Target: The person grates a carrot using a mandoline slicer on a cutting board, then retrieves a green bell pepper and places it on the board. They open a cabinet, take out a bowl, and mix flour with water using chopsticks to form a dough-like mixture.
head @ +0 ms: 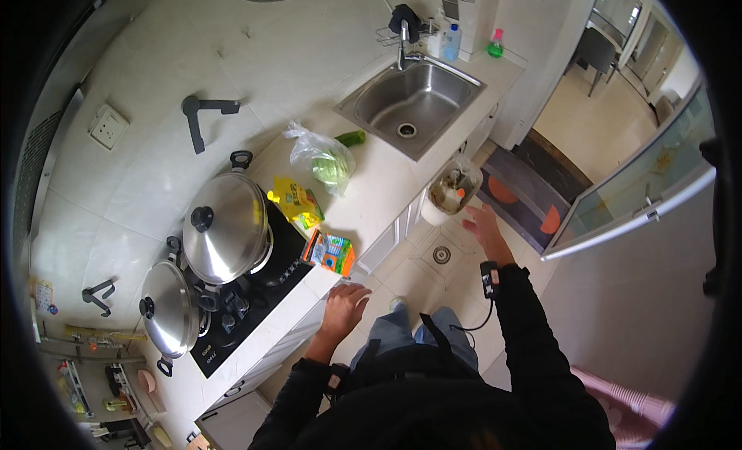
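My left hand (346, 307) hovers by the front edge of the counter, fingers loosely bent and thumb apart, with nothing seen in it; its palm side is hidden. Closest to it on the counter is an orange, blue and green printed packet (329, 251). Behind that stands a yellow spouted pouch (295, 202). A clear plastic bag (307, 145) holds a pale green vegetable (331, 167), and a dark green vegetable piece (351, 138) lies beside it. My right hand (486, 227) is empty with fingers spread, above the floor near a waste bin (435, 211).
Two lidded steel pots, one large (229, 229) and one smaller (171, 311), stand on a black hob (261, 311). A steel sink (377, 111) with a faucet (401, 53) is set into the counter (377, 200). At right, a glazed door (632, 183) stands ajar beside a dark mat (516, 200).
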`<state>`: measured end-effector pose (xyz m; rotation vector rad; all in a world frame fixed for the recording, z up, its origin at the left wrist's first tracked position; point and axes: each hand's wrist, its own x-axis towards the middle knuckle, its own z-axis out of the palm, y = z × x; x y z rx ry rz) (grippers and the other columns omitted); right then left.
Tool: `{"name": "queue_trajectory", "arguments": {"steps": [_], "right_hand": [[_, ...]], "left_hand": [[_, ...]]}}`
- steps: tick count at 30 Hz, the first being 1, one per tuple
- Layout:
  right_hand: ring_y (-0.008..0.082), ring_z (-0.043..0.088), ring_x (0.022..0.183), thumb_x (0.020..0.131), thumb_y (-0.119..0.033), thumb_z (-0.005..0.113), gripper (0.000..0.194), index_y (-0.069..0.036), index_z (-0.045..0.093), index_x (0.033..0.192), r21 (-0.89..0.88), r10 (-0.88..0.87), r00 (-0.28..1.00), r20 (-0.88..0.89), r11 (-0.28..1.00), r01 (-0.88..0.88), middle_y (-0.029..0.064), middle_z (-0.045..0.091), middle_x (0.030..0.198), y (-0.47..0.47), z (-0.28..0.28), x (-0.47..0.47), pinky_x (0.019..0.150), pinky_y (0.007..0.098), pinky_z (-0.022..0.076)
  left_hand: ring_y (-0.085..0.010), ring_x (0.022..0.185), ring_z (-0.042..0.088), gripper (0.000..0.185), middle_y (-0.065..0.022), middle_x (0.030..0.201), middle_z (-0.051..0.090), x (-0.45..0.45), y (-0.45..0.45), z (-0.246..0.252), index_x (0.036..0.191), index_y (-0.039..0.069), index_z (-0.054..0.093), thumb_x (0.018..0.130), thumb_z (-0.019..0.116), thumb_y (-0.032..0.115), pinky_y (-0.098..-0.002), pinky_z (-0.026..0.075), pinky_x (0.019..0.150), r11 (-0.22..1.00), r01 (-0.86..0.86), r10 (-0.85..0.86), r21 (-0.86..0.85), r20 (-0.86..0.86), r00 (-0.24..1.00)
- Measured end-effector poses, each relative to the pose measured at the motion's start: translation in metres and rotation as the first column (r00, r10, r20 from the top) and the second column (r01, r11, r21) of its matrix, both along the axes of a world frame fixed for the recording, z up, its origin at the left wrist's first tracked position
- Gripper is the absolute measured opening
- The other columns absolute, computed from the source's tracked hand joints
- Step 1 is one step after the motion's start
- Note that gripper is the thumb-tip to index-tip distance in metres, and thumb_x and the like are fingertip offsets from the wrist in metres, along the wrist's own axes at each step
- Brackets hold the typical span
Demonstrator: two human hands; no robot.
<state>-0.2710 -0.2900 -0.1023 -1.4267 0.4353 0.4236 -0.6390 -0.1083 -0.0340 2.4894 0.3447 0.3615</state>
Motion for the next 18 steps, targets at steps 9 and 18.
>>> {"name": "queue_trajectory", "arguments": {"steps": [9, 18], "right_hand": [[0.0405, 0.065, 0.075, 0.077, -0.018, 0.071, 0.032, -0.001, 0.068, 0.105, -0.791, 0.779, 0.379, 0.500, 0.589, -0.167, 0.0198, 0.066, 0.076, 0.008, -0.033, 0.085, 0.067, 0.0491, 0.0501], [0.0395, 0.064, 0.072, 0.085, -0.016, 0.065, 0.026, -0.006, 0.058, 0.107, -0.713, 0.953, 0.163, 0.254, 0.298, -0.635, 0.0147, 0.067, 0.077, -0.011, -0.044, 0.163, 0.068, 0.0496, 0.0509]], "left_hand": [[-0.0381, 0.091, 0.061, 0.022, -0.0181, 0.103, 0.064, 0.201, 0.189, -0.035, 0.102, 0.004, 0.066, 0.080, 0.068, 0.005, -0.0456, 0.048, 0.086, 0.728, -0.686, 0.655, -0.001, 0.298, 0.695], [-0.0155, 0.067, 0.061, 0.042, -0.0078, 0.074, 0.066, 0.286, 0.334, -0.079, 0.096, -0.003, 0.071, 0.081, 0.076, 0.036, -0.0323, 0.048, 0.064, 0.268, -0.841, 0.907, -0.470, -0.170, 0.384]]}}
